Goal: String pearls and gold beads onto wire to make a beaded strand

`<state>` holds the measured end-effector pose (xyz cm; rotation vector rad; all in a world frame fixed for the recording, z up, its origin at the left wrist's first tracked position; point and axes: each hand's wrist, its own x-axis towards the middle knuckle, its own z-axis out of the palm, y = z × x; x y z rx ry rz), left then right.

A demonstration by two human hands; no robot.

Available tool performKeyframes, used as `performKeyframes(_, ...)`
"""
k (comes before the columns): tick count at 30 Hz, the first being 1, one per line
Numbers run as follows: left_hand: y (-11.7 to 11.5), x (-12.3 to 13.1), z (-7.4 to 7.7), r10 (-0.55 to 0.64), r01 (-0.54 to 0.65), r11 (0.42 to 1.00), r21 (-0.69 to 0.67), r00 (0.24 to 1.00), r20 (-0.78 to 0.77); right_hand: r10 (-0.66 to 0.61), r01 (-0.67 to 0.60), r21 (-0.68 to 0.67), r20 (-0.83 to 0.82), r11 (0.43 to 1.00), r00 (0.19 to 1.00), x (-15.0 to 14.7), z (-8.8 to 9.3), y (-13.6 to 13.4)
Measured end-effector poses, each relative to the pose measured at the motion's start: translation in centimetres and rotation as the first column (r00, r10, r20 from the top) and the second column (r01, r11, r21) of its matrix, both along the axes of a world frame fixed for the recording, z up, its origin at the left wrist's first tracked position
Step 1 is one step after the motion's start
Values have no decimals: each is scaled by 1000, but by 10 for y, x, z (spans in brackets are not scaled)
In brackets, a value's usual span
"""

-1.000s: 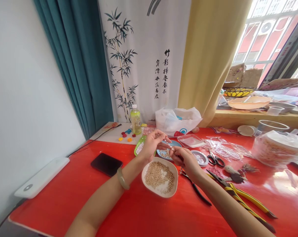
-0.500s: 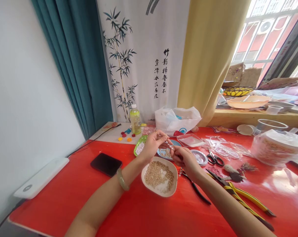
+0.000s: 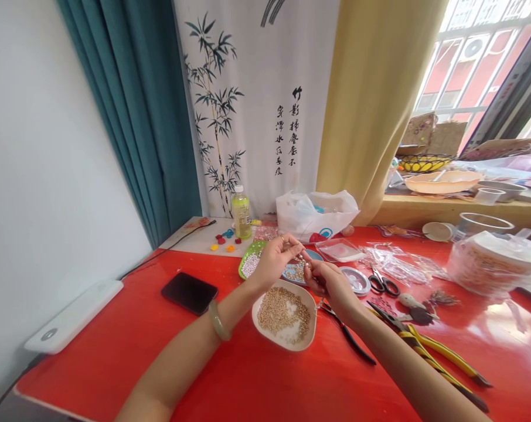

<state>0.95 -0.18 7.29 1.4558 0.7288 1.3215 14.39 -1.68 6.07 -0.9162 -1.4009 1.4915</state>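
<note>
Two bare hands meet above a glossy red tabletop (image 3: 230,375), set in a corner with a plain pale wall (image 3: 50,146), a dark teal curtain (image 3: 125,105), a white hanging printed with bamboo and black characters (image 3: 265,70), and a mustard-yellow curtain (image 3: 371,105) beside a barred window (image 3: 467,58). The left hand (image 3: 279,257) has thumb and forefinger pinched together on a thin strand of small pale beads (image 3: 301,258); the right hand (image 3: 331,284) is closed on the same strand just beside it. Below them stands a cream rounded-square bowl (image 3: 287,346) part-filled with tiny gold beads (image 3: 276,310). A flat black smartphone (image 3: 189,293) lies to the left, yellow-and-black-handled metal pliers (image 3: 409,335) to the right.

Compared with a second ago, both hands keep nearly the same place; the left fingers have drawn in a little, and the strand's dangling end hangs closer to the bowl's rim. Bowl, phone and pliers lie where they were.

Fingers hide much of the strand, so its beads cannot be counted. The hands partly cover a blue dish (image 3: 316,255) and a bright green dish (image 3: 247,256) of whitish beads. Both forearms run off the lower edge.
</note>
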Motion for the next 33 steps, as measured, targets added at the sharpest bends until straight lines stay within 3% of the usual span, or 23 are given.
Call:
performKeyframes(15, 1, 1, -1, 5, 1, 997, 74, 997, -80, -24, 22, 22, 58, 1000, 998, 2, 1, 1)
performKeyframes(33, -3, 4, -1, 8, -9, 999, -53, 1000, -20, -82, 81, 16, 139, 997, 987, 1, 4, -1)
